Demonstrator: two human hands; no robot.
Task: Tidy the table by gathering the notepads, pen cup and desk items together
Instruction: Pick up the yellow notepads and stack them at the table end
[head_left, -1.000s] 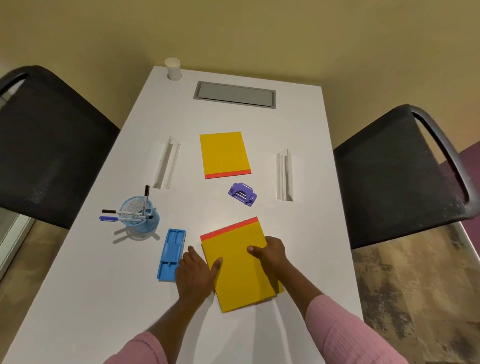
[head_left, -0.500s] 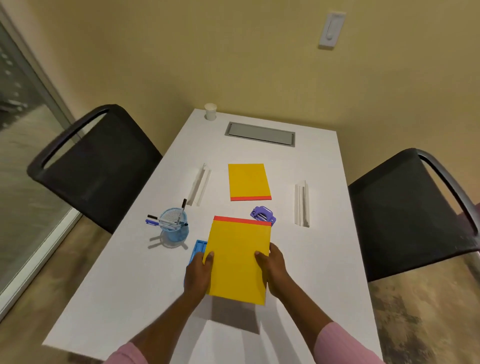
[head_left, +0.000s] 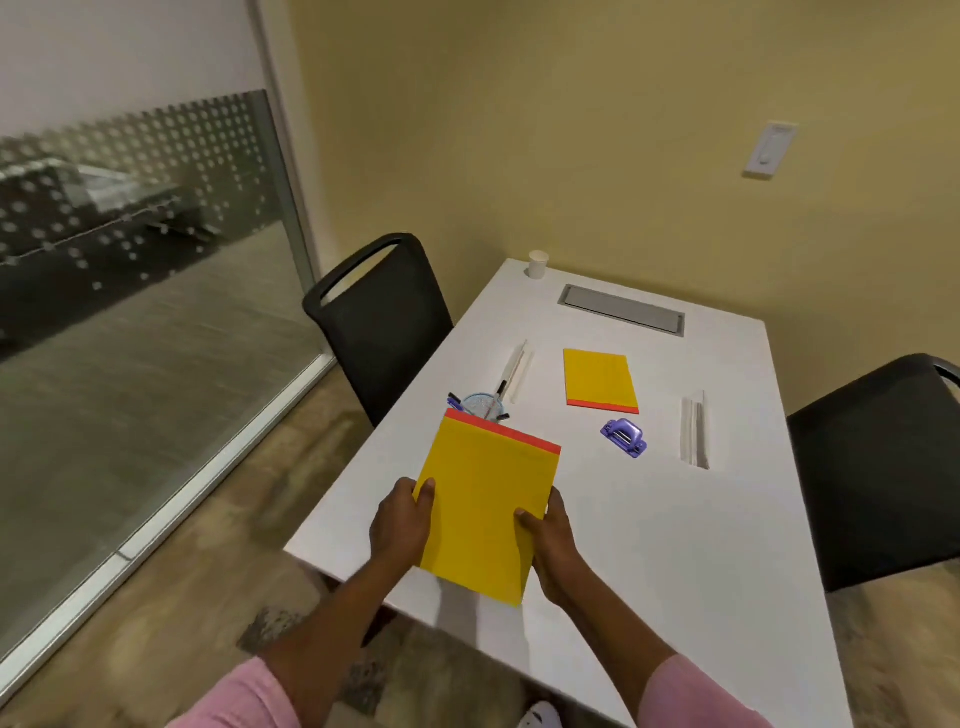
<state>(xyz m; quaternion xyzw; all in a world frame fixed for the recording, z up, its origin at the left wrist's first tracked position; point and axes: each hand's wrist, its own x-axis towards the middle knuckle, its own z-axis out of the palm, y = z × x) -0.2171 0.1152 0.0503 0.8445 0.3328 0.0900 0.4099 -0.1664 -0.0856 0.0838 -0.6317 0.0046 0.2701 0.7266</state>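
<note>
Both hands hold a yellow notepad (head_left: 483, 499) with a red top strip above the white table (head_left: 701, 530). My left hand (head_left: 402, 519) grips its left edge and my right hand (head_left: 550, 540) grips its right edge. Behind the pad's top edge the blue mesh pen cup (head_left: 480, 402) with pens peeks out, mostly hidden. A second yellow notepad (head_left: 600, 381) lies flat farther back. A purple hole punch (head_left: 625, 438) sits to the right of the held pad. The blue tray seen earlier is hidden behind the pad.
Two white plastic strips lie on the table, one at the left (head_left: 517, 370) and one at the right (head_left: 695, 435). A paper cup (head_left: 537, 264) and a grey cable hatch (head_left: 622, 310) are at the far end. Black chairs stand left (head_left: 382, 317) and right (head_left: 878, 467).
The notepad has been lifted off the table and carried up and left, now covering the pen cup and blue tray. The view has swung to the left.
</note>
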